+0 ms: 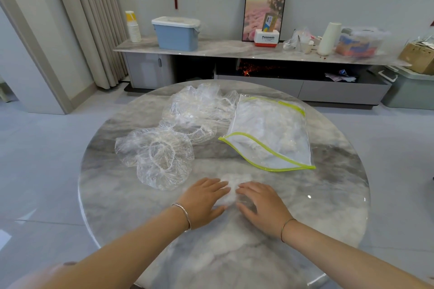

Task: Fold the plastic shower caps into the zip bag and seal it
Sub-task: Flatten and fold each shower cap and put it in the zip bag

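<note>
A folded clear shower cap (232,189) lies on the round marble table (328,206) near its front. My left hand (204,199) and my right hand (261,205) press flat on it from either side, fingers straight. Loose clear shower caps sit to the left: one crumpled bunch (155,155) close by and a larger heap (199,112) farther back. The zip bag (270,131), clear with a yellow-green zip edge, lies at the right with its mouth open toward me and folded caps inside.
Beyond the table runs a long low cabinet (234,50) with a blue lidded box (176,33), stacked paper cups (133,27), a framed picture (264,10) and assorted clutter. Grey tiled floor surrounds the table. Curtains hang at the left.
</note>
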A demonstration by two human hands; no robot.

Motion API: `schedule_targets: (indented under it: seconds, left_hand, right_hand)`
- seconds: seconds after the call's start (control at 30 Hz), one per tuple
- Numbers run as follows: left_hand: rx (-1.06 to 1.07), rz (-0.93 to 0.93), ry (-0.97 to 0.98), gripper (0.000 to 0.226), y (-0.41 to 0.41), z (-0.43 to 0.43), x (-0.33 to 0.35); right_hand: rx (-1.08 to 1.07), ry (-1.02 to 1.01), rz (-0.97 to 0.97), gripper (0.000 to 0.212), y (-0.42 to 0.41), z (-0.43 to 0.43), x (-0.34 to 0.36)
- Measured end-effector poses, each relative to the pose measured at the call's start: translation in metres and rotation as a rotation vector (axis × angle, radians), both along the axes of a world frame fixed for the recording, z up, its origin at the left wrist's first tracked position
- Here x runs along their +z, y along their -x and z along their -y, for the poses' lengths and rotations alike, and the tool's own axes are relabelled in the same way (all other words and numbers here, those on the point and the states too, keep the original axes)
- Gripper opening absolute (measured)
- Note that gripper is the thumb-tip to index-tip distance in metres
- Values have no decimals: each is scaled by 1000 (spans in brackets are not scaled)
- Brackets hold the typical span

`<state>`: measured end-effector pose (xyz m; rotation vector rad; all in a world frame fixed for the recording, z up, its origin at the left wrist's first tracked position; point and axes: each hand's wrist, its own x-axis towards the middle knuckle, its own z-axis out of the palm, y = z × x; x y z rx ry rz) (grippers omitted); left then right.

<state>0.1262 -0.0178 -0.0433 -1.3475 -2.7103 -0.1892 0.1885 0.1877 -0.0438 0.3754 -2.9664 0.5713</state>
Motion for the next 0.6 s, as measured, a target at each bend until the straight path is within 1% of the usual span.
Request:
schedule_targets:
  seconds: [0.03, 0.07, 0.13, 0.17, 0.2, 0.27, 0.3, 0.4, 0.47, 0.5, 0.57, 0.6]
  left_hand:
    - [30, 52, 48, 73, -1, 2, -1]
    - [41, 77, 71, 80, -1, 3, -3]
    - [49, 123, 82, 80, -1, 4, -5]
    - [69, 165, 76, 77, -1, 4, -6]
    - [94, 192, 55, 69, 0, 3, -7]
    - [140, 198, 19, 50, 3, -2, -4]
    - [161, 189, 1, 44, 4, -4, -4]
    - [226, 206, -56, 31, 10, -9, -2]
    - [275, 274, -105, 27, 12, -10, -1]
    - [302, 323, -136, 27, 13, -10, 0]
    - [364, 434, -227, 24, 13, -11, 1]
    - [397, 486, -264, 23, 13, -10, 1]
  right_hand:
    - [12, -41, 24, 69, 1, -2, -4]
    - [25, -73, 37, 72, 1, -4, -6]
    - [40, -96, 50, 70, 4, -6, -10]
    - [38, -89, 58, 66, 5, -5, -10]
    - [32, -71, 63, 61, 6, -4, -10]
    - [14, -29, 36, 52, 9, -2, -12]
    - [-5, -8, 32, 48, 11, -1, -13]
    - [-69, 58, 32, 31, 14, -1, -13]
    - [-105, 101, 32, 11, 17, -1, -10]
    - [-118, 109, 46, 12, 17, -1, -8]
    - [-162, 136, 77, 41, 18, 0, -8]
    - [-196, 176, 90, 48, 19, -1, -8]
